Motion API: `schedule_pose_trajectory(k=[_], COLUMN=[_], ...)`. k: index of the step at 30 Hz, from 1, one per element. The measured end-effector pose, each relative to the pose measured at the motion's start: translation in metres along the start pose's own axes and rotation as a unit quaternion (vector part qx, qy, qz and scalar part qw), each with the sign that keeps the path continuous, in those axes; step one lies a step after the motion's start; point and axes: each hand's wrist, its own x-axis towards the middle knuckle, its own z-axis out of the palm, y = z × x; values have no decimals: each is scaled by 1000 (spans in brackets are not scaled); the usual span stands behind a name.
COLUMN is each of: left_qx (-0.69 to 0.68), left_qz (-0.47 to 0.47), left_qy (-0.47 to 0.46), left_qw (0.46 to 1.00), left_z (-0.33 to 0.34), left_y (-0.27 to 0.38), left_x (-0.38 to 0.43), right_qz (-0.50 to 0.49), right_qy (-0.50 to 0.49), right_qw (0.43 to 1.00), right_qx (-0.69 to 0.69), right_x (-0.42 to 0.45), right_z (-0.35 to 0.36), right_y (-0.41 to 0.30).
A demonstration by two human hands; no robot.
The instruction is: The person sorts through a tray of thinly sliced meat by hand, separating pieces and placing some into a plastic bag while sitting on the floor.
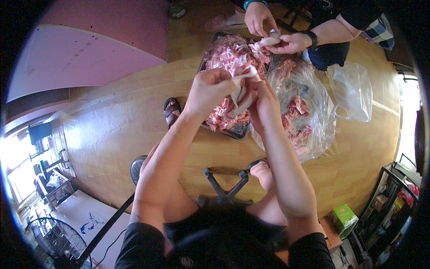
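Before me on the floor is a dark tray [239,135] heaped with pink and whitish raw meat pieces [220,57]. Over its near part, my left hand [214,89] pinches a pale, glossy piece of raw meat [238,88] between thumb and fingers. My right hand [263,102] grips the same piece from the other side, its fingers partly hidden behind it. The piece stretches between both hands, with limp flaps hanging down. Right of the tray, a clear plastic bag [320,132] lies spread out with redder chunks of meat [298,106] on it.
Across the tray, another person's hands [290,43] hold a pale piece of meat [270,39]. A second clear bag [352,94] lies at the right on the wood-patterned floor [111,124]. Chair legs [225,188] stand between my knees. A fan [57,240] and a green box [344,217] flank me.
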Motion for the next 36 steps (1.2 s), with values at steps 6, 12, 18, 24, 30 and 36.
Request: schedule_pose_trajectory(k=[6,12,18,24,30,36], left_qx=[-344,183,316,198,-151,-299], left_qz=[57,140,131,12,2,50], left_qy=[-25,-35,-54,-78,-59,-26], left_qw=[937,972,938,977,987,952], left_z=[-2,19,23,7,-4,-10], left_y=[24,14,6,10,13,24], left_x=[-5,-7,-11,-6,-2,-1], right_qz=[24,-4,-99,-80,-7,48], right_qy=[62,52,25,-104,-65,67], right_qw=[998,998,971,986,998,996], right_qx=[9,-36,-216,-99,1,-44], right_x=[10,8,4,-4,-3,-2], right_z=[-14,-15,-12,-6,-4,-6], right_y=[-13,-10,1,-3,-16,-27])
